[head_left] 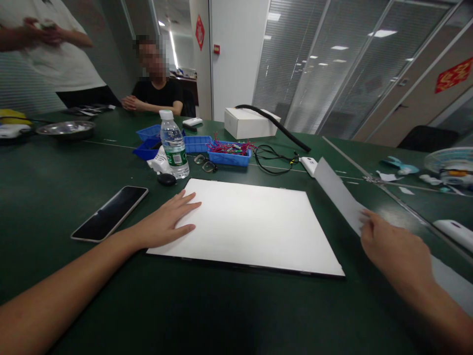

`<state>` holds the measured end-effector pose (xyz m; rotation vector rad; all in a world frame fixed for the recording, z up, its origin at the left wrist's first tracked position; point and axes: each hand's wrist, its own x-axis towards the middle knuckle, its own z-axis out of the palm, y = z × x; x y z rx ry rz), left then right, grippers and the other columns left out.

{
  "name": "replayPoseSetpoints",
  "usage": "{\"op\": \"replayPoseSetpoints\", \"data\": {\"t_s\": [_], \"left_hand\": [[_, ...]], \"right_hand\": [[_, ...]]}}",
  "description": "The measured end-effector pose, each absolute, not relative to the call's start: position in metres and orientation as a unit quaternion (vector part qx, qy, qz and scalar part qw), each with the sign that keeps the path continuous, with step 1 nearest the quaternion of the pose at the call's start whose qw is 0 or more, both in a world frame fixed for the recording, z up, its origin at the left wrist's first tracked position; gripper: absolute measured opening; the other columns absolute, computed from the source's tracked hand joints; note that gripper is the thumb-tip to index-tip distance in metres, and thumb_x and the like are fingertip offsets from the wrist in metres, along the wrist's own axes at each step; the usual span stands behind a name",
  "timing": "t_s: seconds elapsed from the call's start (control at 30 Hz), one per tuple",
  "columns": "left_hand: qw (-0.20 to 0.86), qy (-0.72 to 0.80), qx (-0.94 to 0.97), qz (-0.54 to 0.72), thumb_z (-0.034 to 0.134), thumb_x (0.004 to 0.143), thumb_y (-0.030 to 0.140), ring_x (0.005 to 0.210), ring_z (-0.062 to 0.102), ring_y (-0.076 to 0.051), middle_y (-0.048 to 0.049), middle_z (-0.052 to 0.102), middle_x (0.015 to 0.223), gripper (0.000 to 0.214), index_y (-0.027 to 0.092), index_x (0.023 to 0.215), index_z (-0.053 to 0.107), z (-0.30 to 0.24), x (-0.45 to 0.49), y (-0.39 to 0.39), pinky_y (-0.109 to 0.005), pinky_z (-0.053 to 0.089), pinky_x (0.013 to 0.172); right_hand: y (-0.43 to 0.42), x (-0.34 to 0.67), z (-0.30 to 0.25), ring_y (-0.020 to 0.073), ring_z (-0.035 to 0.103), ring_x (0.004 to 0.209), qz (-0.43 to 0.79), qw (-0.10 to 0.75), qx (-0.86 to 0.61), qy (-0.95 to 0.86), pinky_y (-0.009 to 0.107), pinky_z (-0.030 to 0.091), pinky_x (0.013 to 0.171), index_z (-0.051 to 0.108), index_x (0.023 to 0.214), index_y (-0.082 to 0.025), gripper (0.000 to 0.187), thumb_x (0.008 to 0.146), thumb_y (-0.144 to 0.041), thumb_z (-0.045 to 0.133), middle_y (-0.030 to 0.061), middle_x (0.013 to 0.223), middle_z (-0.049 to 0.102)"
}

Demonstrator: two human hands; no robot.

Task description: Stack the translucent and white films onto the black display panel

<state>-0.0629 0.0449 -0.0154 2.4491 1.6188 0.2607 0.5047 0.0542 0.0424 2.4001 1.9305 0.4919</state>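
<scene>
A: Where is the white panel [251, 227]?

B: Flat on the green table [221, 315], its far-left corner near the upright water bottle [175, 143].

A: And the left hand [172, 222]?

B: Palm down on the panel's left edge, fingers and thumb spread apart.

A: What about the right hand [397, 246]?

B: It's out past the panel's right edge, pinching a pale sheet [336, 190] between thumb and fingers. Whether the pale piece [453, 281] behind the wrist belongs to that sheet, I can't tell.

A: What lies about the left hand?

B: A phone [111, 214], screen up, off the panel's left edge, and a black mouse [167, 179] near the far-left corner.

A: Beyond the panel's far edge?

B: Glasses [205, 162], then a blue tray [229, 158] of tangled wires. Nearer the table's far edge stands a white box [251, 125], with a black tube [291, 135] leaning across it.

A: Anyone opposite?

B: A seated person [157, 96], hands together at the table's far edge, and a standing person [62, 54] further left.
</scene>
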Motion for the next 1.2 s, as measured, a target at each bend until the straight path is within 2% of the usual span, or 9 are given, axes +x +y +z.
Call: {"op": "replayPoseSetpoints", "data": {"t_s": [0.23,0.43,0.67,0.73,0.8,0.87,0.93,1.03,1.2], "left_hand": [[0.100,0.549,0.825,0.088,0.049,0.105,0.073,0.170,0.017,-0.043,-0.0108,0.026,0.183,0.081,0.025,0.170,0.048,-0.018,-0.065,0.047,-0.064,0.026,0.135],[0.092,0.543,0.829,0.101,0.050,0.105,0.073,0.170,0.019,-0.042,-0.0109,0.029,0.182,0.079,0.025,0.168,0.051,-0.020,-0.066,0.046,-0.063,0.026,0.135],[0.099,0.544,0.828,0.096,0.051,0.105,0.071,0.170,0.017,-0.042,-0.0110,0.027,0.183,0.078,0.025,0.169,0.050,-0.017,-0.064,0.045,-0.064,0.026,0.135],[0.099,0.544,0.828,0.093,0.050,0.106,0.070,0.171,0.017,-0.041,-0.0112,0.027,0.183,0.078,0.024,0.169,0.049,-0.016,-0.063,0.045,-0.063,0.025,0.135],[0.100,0.545,0.828,0.089,0.049,0.106,0.071,0.171,0.016,-0.041,-0.0119,0.027,0.183,0.080,0.023,0.169,0.049,-0.016,-0.063,0.045,-0.063,0.024,0.136],[0.101,0.546,0.827,0.086,0.048,0.105,0.073,0.171,0.016,-0.042,-0.0126,0.026,0.183,0.081,0.022,0.169,0.049,-0.016,-0.063,0.046,-0.064,0.024,0.136],[0.100,0.546,0.827,0.086,0.047,0.105,0.073,0.171,0.015,-0.041,-0.0128,0.026,0.183,0.082,0.022,0.168,0.050,-0.016,-0.063,0.045,-0.064,0.025,0.135],[0.099,0.545,0.828,0.087,0.048,0.106,0.073,0.171,0.016,-0.041,-0.0120,0.026,0.183,0.080,0.023,0.168,0.050,-0.015,-0.063,0.044,-0.063,0.024,0.136],[0.101,0.552,0.824,0.082,0.050,0.105,0.071,0.171,0.016,-0.042,-0.0113,0.026,0.183,0.080,0.023,0.169,0.049,-0.015,-0.062,0.044,-0.063,0.025,0.136]], "right_hand": [[0.058,0.517,0.047,0.0430,0.078,0.087,0.167,0.000,0.790,0.590,0.054,0.055,0.077,0.054,0.161,-0.017,0.078,0.109,-0.049,0.005,0.0237,0.098,0.078],[0.045,0.504,0.053,0.0433,0.076,0.073,0.202,-0.006,0.782,0.589,0.055,0.055,0.066,0.054,0.162,-0.020,0.076,0.108,-0.051,0.009,0.0215,0.088,0.078],[0.012,0.472,0.059,0.0345,0.064,0.053,0.294,-0.070,0.702,0.645,0.047,0.048,0.048,0.058,0.158,-0.016,0.069,0.109,-0.047,0.020,0.0114,0.066,0.068],[0.009,0.463,0.048,0.0312,0.069,0.061,0.298,-0.092,0.633,0.709,0.045,0.055,0.055,0.062,0.155,-0.015,0.063,0.109,-0.039,0.027,0.0127,0.076,0.074],[0.009,0.456,0.030,0.0272,0.078,0.082,0.278,-0.117,0.533,0.790,0.042,0.064,0.075,0.068,0.150,-0.019,0.054,0.108,-0.029,0.035,0.0138,0.100,0.083],[0.011,0.449,0.012,0.0236,0.080,0.105,0.256,-0.135,0.423,0.859,0.037,0.065,0.092,0.071,0.144,-0.022,0.049,0.106,-0.017,0.041,0.0108,0.125,0.082],[0.013,0.443,-0.004,0.0213,0.079,0.114,0.242,-0.147,0.331,0.900,0.034,0.066,0.093,0.071,0.142,-0.021,0.048,0.105,-0.011,0.044,0.0082,0.135,0.079],[0.014,0.436,-0.015,0.0224,0.079,0.117,0.223,-0.151,0.263,0.926,0.036,0.068,0.090,0.071,0.142,-0.020,0.044,0.105,-0.010,0.049,0.0077,0.135,0.079],[0.014,0.431,-0.009,0.0247,0.069,0.137,0.173,-0.155,0.177,0.956,0.040,0.066,0.102,0.069,0.145,-0.020,0.045,0.105,-0.010,0.049,0.0075,0.147,0.073]]}}
